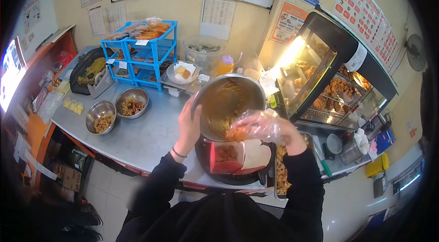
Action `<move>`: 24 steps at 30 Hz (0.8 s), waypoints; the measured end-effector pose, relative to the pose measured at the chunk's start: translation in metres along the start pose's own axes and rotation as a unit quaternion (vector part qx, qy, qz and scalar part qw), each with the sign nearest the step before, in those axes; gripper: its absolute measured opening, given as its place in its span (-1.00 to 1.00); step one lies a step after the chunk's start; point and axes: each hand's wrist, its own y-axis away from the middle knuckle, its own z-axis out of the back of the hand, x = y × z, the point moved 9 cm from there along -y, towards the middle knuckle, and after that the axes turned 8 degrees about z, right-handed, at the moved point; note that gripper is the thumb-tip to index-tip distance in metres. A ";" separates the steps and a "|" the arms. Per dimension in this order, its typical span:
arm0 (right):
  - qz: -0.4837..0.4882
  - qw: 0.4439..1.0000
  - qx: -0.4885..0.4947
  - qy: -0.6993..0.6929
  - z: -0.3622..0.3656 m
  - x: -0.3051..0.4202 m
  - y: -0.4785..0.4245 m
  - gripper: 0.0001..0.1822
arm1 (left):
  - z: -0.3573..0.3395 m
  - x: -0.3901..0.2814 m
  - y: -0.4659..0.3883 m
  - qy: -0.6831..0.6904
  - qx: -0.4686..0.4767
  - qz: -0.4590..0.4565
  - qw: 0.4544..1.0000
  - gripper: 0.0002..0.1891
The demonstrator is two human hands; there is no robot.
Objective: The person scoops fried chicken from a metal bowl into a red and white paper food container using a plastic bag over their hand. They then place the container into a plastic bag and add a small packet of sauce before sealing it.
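Note:
My left hand grips the left rim of a large steel mixing bowl, which is tilted towards me. Orange-brown sauce streaks its inner wall. In a clear plastic glove, my right hand reaches in at the bowl's lower right edge. Its fingertips are blurred amid orange sauce, so a grasp cannot be made out. Just below the bowl, a red and white paper takeaway box has its lid folded out to the right. Brown sauced food lies in it. Under the box is a round black tray.
Two small steel bowls of fried pieces stand left. Behind are a blue tiered rack and a sauce bottle. A lit food warmer, a metal tray of fried pieces and a green-handled knife are right. A person's shoes show lower left.

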 end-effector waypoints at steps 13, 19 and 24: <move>-0.123 0.980 0.103 0.119 0.005 -0.034 -0.024 -0.60 | -0.084 0.049 -0.007 0.118 0.360 0.356 0.855 -0.56; -0.256 0.926 -0.187 0.203 0.008 0.039 0.092 -0.62 | -0.141 -0.004 0.060 0.151 0.532 0.409 0.726 -0.58; -0.349 0.890 -0.161 0.244 -0.030 0.031 0.242 -0.67 | -0.205 -0.099 0.178 0.160 0.631 0.398 0.647 -0.58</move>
